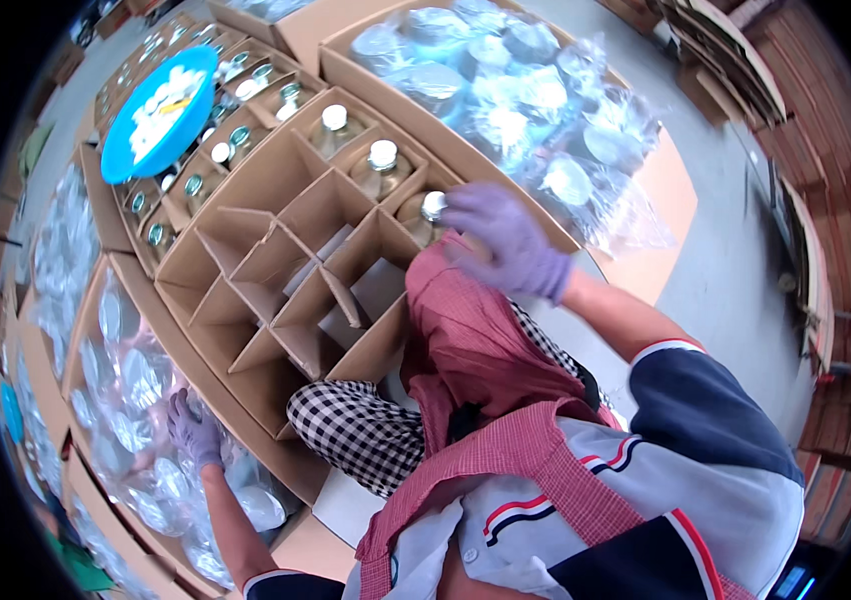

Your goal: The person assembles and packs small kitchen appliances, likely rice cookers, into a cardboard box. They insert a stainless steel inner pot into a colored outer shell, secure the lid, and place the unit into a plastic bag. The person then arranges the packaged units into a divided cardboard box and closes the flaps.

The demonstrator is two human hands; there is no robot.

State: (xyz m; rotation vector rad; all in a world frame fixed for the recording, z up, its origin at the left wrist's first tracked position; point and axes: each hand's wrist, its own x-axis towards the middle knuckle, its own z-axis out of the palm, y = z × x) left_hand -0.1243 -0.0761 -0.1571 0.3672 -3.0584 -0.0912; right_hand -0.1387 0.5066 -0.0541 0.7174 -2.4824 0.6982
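Observation:
My right hand (510, 240), in a purple glove and slightly blurred, is beside a white-capped glass bottle (433, 207). Its fingers are apart, with the fingertips at the cap; whether they touch it I cannot tell. The bottle stands upright in a corner compartment of a divided cardboard box (275, 240). Two more capped bottles (382, 160) are in the same row. Far to the left, my gloved left hand (195, 430) rests with fingers spread on clear plastic over several glass bottles (140, 380) in another carton.
A blue basin (170, 125) of white caps sits on a carton of bottles at the far left. Behind the divided box is a carton of plastic-wrapped glassware (505, 100). Flattened cardboard (725, 50) leans at the right. My checked trouser leg (360, 430) touches the near box edge.

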